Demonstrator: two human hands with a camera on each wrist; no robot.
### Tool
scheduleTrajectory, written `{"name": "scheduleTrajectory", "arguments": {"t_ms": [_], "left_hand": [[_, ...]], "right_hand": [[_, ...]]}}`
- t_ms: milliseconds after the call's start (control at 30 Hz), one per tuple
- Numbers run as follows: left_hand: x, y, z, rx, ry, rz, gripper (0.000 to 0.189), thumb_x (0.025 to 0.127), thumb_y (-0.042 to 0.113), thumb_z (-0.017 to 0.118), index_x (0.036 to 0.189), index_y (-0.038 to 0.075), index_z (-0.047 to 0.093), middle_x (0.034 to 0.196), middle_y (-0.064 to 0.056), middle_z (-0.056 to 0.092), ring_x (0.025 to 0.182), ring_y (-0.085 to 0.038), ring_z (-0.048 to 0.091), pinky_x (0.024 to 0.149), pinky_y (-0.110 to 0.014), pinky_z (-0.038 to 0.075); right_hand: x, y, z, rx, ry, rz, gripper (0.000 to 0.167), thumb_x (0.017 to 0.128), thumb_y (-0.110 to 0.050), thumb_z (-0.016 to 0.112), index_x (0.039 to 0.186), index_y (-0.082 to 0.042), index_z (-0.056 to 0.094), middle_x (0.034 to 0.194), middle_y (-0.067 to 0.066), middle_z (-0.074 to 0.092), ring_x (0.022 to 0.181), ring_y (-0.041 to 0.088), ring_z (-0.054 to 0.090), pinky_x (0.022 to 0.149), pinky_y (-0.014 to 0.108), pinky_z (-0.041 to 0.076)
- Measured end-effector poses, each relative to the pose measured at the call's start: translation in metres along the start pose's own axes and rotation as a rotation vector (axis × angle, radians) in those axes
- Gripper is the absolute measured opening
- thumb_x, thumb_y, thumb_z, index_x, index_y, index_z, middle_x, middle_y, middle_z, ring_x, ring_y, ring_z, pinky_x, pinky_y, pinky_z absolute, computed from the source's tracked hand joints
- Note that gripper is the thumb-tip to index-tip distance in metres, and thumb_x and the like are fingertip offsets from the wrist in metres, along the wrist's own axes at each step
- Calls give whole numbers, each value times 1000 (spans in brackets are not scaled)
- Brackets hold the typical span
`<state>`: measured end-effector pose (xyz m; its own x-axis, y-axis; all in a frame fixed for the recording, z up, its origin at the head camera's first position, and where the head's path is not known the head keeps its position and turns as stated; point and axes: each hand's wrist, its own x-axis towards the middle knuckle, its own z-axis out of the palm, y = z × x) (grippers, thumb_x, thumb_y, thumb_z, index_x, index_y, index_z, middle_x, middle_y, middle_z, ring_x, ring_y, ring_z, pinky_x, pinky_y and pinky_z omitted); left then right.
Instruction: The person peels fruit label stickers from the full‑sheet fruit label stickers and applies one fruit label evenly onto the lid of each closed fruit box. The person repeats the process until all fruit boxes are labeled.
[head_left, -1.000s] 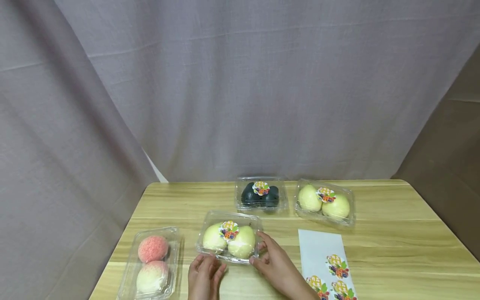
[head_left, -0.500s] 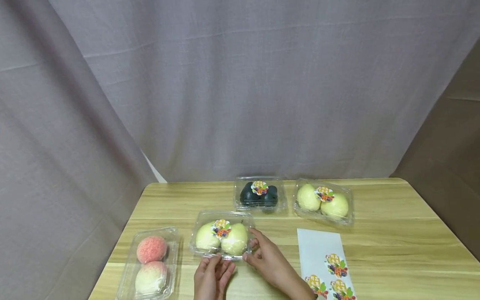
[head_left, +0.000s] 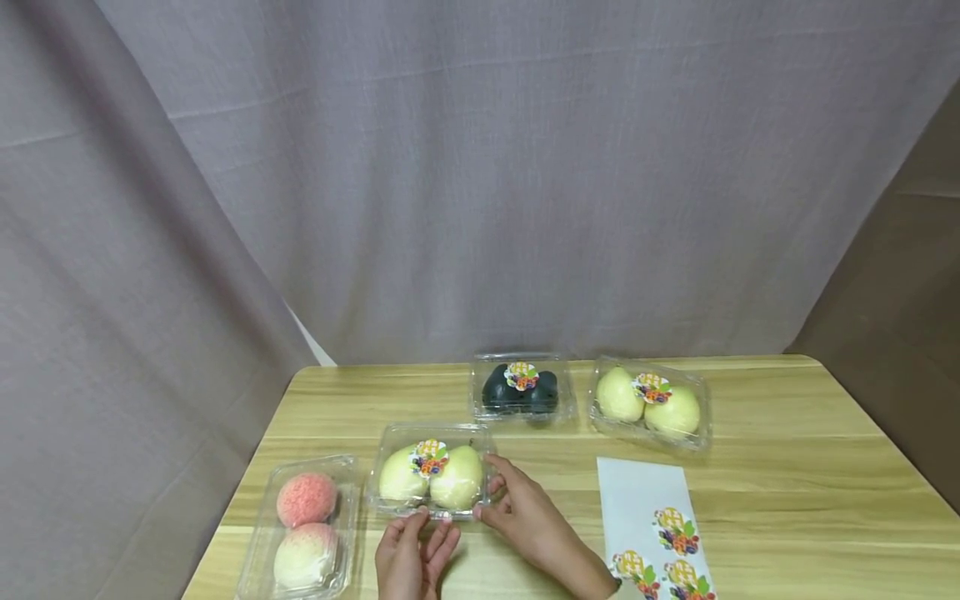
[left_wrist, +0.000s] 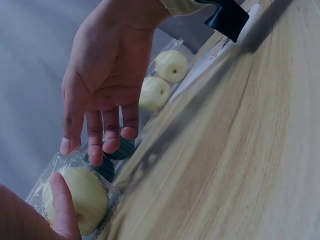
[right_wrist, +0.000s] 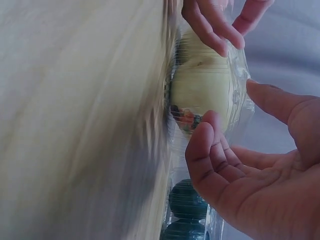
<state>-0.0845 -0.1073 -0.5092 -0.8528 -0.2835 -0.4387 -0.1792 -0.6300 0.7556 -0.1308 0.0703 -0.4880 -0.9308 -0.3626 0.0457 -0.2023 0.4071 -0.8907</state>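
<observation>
A clear plastic fruit box (head_left: pixel 382 442) with two yellow-green pears and a colourful fruit sticker on its lid rests on the wooden table, front centre. My right hand (head_left: pixel 525 512) holds its right end, thumb at the front corner and index finger farther back. In the right wrist view those fingers (right_wrist: pixel 200 155) bend towards the box's side. At the front edge, my left hand (head_left: pixel 411 554) touches the box with its thumb, the other fingers loose just in front. The left wrist view shows the left thumb (left_wrist: pixel 62 205) lying straight against the box.
At the left lies a box (head_left: pixel 258 533) of two pinkish peaches, without a sticker. Behind stand stickered boxes of dark fruit (head_left: pixel 498 392) and of pears (head_left: pixel 671 412). A white sheet (head_left: pixel 637 492) with several stickers lies right of my right hand. Grey curtain (head_left: pixel 525 208) hangs behind the table.
The pear box has slid left along the table, with my right hand moving along at its end. My left thumb has shifted to the middle of its front edge.
</observation>
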Motion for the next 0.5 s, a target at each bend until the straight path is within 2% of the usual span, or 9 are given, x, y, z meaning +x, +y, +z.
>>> {"name": "scheduleTrajectory", "arguments": {"t_ms": [167,400,500], "left_hand": [[2,1,1,-2,23,33,18,107,8,57,111,-2,43,105,-10,57,80,-18,77,83,-36,64],[7,3,4,-1,44,77,15,107,6,55,106,0,41,104,-9,54,78,-17,76,82,-32,64],[9,4,4,-2,42,88,16,106,6,54,103,2,39,102,-9,54,76,-15,76,82,-30,63]], "right_hand": [[-4,0,-1,11,-2,12,76,91,-16,82,154,3,45,115,12,66,80,10,60,68,23,54],[-14,5,-6,14,-22,-9,60,90,-13,82,141,6,56,109,10,65,78,8,58,67,22,51],[-22,8,-9,11,-36,22,55,92,-16,81,139,4,59,108,9,66,78,8,57,66,23,50]]}}
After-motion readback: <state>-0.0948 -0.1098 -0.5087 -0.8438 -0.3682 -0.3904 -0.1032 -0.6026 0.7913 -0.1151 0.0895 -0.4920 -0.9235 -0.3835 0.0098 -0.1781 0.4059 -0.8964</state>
